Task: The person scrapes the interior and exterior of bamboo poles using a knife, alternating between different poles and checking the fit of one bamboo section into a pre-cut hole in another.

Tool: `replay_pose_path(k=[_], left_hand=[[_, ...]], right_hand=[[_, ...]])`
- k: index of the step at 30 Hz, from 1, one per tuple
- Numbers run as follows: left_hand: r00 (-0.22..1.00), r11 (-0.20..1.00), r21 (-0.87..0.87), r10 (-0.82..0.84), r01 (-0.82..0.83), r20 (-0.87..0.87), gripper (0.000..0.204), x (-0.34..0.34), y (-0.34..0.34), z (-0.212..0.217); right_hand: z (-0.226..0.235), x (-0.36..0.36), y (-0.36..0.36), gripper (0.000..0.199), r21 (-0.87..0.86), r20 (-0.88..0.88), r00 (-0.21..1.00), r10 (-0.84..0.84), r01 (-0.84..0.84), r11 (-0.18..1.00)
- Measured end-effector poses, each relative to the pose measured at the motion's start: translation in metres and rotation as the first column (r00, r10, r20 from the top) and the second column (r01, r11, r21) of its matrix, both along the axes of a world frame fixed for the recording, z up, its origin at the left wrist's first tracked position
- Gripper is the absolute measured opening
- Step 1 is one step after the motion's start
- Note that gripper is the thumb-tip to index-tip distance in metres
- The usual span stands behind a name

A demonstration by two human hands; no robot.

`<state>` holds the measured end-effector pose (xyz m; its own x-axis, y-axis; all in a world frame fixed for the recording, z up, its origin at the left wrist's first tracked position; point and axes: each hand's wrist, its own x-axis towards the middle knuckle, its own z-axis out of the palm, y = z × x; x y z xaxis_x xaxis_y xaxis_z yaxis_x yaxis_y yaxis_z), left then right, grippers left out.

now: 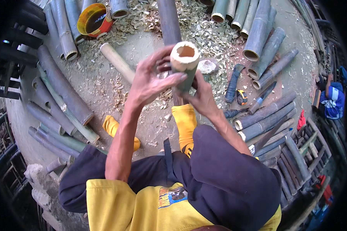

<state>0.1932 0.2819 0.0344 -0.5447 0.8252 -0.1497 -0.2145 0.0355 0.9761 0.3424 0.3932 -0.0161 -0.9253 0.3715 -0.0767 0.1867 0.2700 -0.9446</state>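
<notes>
A short green bamboo tube [189, 77] stands nearly upright between my hands, its open end facing up. The rim is pale and jagged, with a shaved band below it. My left hand [150, 79] curls round the tube's left side, thumb across its front. On the lower right side, my right hand [205, 96] grips it near the bottom; some of its fingers are hidden behind the tube. Beneath the hands a long dark bamboo pole [169, 23] runs away from my foot in a yellow sock [183, 121].
Wood chips [210, 38] litter the ground ahead. A pale stick [117, 61] lies left of my hands. To the right are a black-wrapped tool [233, 84], a tape measure [241, 97] and cut bamboo [266, 106]. A red-yellow bucket [104, 27] holds dark liquid. Another person [332, 101] is far right.
</notes>
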Motion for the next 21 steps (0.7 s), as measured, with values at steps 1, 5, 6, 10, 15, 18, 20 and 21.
replay_pose_path(k=[1,5,6,10,15,18,20,21], left_hand=[[0.988,0.999,0.035,0.008,-0.003,-0.153,0.067,-0.004,0.004,-0.003],[0.959,0.996,-0.041,0.063,-0.078,-0.277,0.060,-0.007,0.018,-0.003],[0.925,0.998,0.011,0.065,-0.066,-0.374,0.060,-0.005,0.018,-0.004],[0.862,0.995,0.073,0.095,-0.067,-0.498,0.063,0.004,0.013,-0.009],[0.801,0.985,0.161,0.053,0.055,-0.596,0.062,0.019,0.004,-0.012],[0.849,0.988,0.154,0.062,0.023,-0.525,0.060,0.030,0.004,-0.008],[0.922,0.995,0.091,0.059,-0.026,-0.383,0.060,0.026,-0.008,-0.004],[0.922,0.996,0.089,0.061,-0.029,-0.383,0.060,0.026,-0.012,-0.005]], right_hand=[[-0.001,-0.008,0.003,0.062,0.009,-0.001,1.000,-0.002,0.002,1.000],[-0.013,-0.023,0.023,0.062,0.173,-0.108,0.993,0.039,-0.020,0.985],[-0.016,-0.024,0.026,0.061,0.132,-0.123,0.990,0.072,-0.056,0.990],[-0.026,-0.020,0.029,0.065,0.273,-0.142,0.979,0.145,-0.102,0.957],[-0.028,-0.002,0.022,0.061,0.262,-0.167,0.982,0.093,-0.047,0.964],[0.000,-0.002,0.045,0.041,0.390,0.045,0.988,0.146,-0.152,0.908],[0.070,-0.022,0.051,0.031,0.326,0.038,0.995,0.097,-0.104,0.940],[0.115,-0.027,0.052,0.028,0.303,-0.118,0.993,0.031,0.006,0.953]])
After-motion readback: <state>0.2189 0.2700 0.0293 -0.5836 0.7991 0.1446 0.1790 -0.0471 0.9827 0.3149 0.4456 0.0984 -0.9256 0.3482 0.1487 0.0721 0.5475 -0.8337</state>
